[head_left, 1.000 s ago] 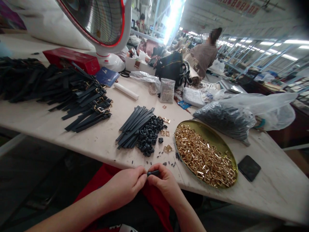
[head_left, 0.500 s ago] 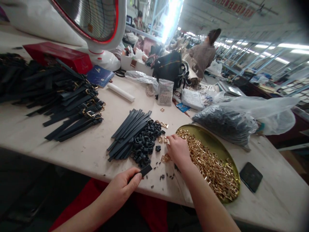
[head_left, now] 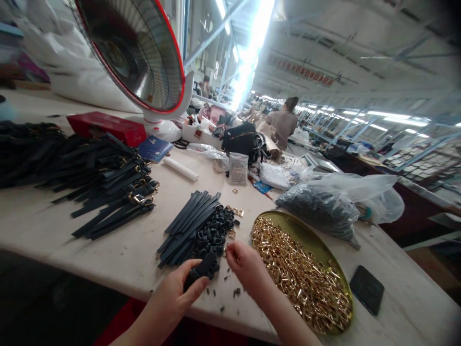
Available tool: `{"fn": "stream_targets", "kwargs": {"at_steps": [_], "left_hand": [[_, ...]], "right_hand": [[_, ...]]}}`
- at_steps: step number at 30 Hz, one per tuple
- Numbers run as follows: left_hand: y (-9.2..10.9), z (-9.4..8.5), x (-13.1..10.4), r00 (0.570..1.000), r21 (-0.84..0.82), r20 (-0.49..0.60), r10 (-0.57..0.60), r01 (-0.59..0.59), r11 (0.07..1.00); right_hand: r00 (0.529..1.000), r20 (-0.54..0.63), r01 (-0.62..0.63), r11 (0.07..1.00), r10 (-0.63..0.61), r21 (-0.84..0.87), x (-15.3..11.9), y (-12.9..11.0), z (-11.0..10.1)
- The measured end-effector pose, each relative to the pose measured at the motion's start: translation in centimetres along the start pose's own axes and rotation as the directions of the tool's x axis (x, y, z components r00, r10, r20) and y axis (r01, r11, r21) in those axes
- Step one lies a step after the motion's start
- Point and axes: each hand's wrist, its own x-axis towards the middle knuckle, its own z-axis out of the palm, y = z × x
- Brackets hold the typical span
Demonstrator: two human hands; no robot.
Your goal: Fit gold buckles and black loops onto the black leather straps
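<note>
A person's bare left hand (head_left: 180, 290) reaches over the near edge of a pale worktop (head_left: 212, 187), its grip closed, thumb against fingers, on a short dark strap (head_left: 202, 269). The strap's lower part is hidden in the palm, and its far end overlaps a pile of small dark loops (head_left: 214, 235), making the outline hard to separate.

The right hand (head_left: 247, 264) is just beside, above the worktop, between that pile and a round gold tray (head_left: 288, 220) of gold buckles (head_left: 298, 274). Its fingers curl inward, slightly blurred; I cannot tell how far its grip is closed or whether it holds anything.

Flat dark strips (head_left: 189, 223) lie left of the loops. Farther left, a heap of buckled straps (head_left: 108, 178) runs out of view. Behind, a fan (head_left: 133, 53) is cut off at the top, and a distant person (head_left: 283, 127) is indistinct.
</note>
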Motion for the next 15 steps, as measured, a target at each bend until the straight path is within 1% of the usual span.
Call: {"fn": "stream_targets", "kwargs": {"at_steps": [1, 2, 3, 4, 5, 6, 7, 8, 11, 15], "left_hand": [[0.3, 0.0, -0.1, 1.000, 0.012, -0.010, 0.003, -0.002, 1.000], [0.5, 0.2, -0.4, 1.000, 0.029, -0.016, 0.004, -0.003, 1.000], [0.7, 0.4, -0.7, 1.000, 0.044, -0.019, 0.007, -0.006, 0.999], [0.9, 0.7, -1.0, 1.000, 0.053, -0.020, 0.014, -0.013, 0.999], [1.0, 1.0, -1.5, 1.000, 0.054, -0.018, 0.026, -0.025, 0.998], [1.0, 1.4, -1.9, 0.999, 0.048, -0.013, 0.040, -0.039, 0.998], [1.0, 1.7, -2.5, 0.999, 0.041, -0.003, 0.055, -0.054, 0.998], [0.9, 2.0, -3.0, 0.998, 0.036, 0.013, 0.068, -0.068, 0.997], [0.4, 2.7, -4.2, 0.995, 0.049, 0.049, 0.092, -0.094, 0.994], [-0.2, 3.1, -4.8, 0.995, 0.058, 0.016, 0.096, -0.096, 0.994]], "right_hand": [[1.000, 0.017, -0.017, 0.961, 0.013, 0.277, -1.3, -1.2, -0.1], [0.999, 0.033, -0.052, 0.863, 0.041, 0.503, -2.5, -2.3, 0.0], [0.995, 0.044, -0.095, 0.745, 0.089, 0.660, -3.7, -3.2, 0.3], [0.989, 0.054, -0.128, 0.619, 0.138, 0.775, -4.6, -4.0, 0.7], [0.981, 0.063, -0.150, 0.516, 0.183, 0.843, -5.4, -4.5, 1.1], [0.973, 0.067, -0.160, 0.438, 0.220, 0.885, -6.0, -5.0, 1.5], [0.967, 0.068, -0.161, 0.382, 0.245, 0.910, -6.5, -5.2, 1.8], [0.963, 0.068, -0.160, 0.346, 0.262, 0.925, -6.8, -5.4, 2.0], [0.956, 0.090, -0.176, 0.299, 0.279, 0.938, -7.5, -5.7, 2.0], [0.957, 0.215, -0.261, 0.249, 0.196, 0.933, -8.3, -6.0, 1.4]]}}
